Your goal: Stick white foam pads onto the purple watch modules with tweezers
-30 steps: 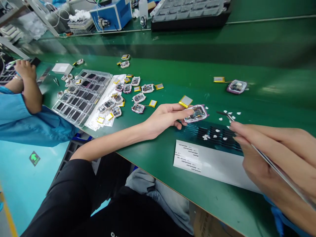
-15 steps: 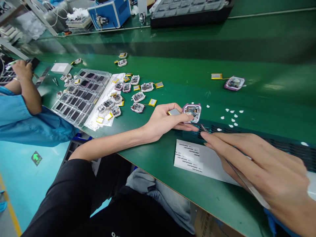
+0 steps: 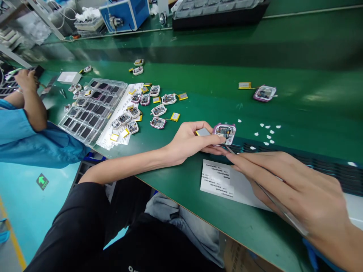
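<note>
My left hand is closed on a purple-rimmed smartwatch case, its circuit board facing up and the thumb lying over its lower left corner. A silver battery with a yellow edge rests in the same hand, beside the case. Metal tweezers are gripped in my right hand, with their tip at the lower edge of the case. Whether the tip pinches anything is too small to tell. Under my right hand lies a white printed adhesive sheet.
Several small white pieces lie right of the case. Open watch cases with batteries are scattered leftward, near a clear compartment tray. Another case sits farther back. A co-worker's blue sleeve is at far left.
My left hand has shifted the watch case slightly right and down, tilting it. The tweezers' tip has moved left and now meets the case's lower edge.
</note>
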A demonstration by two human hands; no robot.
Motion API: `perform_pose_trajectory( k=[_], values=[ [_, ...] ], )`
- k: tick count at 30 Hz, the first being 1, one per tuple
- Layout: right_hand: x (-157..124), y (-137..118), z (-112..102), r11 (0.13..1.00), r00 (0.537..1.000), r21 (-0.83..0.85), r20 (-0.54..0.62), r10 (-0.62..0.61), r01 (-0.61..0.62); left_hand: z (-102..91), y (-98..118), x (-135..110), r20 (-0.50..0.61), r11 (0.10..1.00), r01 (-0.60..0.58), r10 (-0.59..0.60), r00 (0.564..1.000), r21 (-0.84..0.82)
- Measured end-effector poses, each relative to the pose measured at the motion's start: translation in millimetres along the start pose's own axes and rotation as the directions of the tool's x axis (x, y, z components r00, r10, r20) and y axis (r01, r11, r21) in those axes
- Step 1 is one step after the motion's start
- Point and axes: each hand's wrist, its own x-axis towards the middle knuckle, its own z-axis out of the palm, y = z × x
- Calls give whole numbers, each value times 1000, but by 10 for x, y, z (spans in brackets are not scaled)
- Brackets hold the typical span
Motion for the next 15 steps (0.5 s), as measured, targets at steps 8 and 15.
perform_pose_trajectory(
  k=[8, 15],
  values=[
    [55, -4, 31, 986, 995, 138, -9, 95, -93, 11, 12, -36, 50, 999, 35, -35, 998, -5],
    [49, -26, -73, 940, 969, 232, 56, 242, -249, 66, 21, -74, 47, 1000, -20, 20, 999, 7]
  ],
)
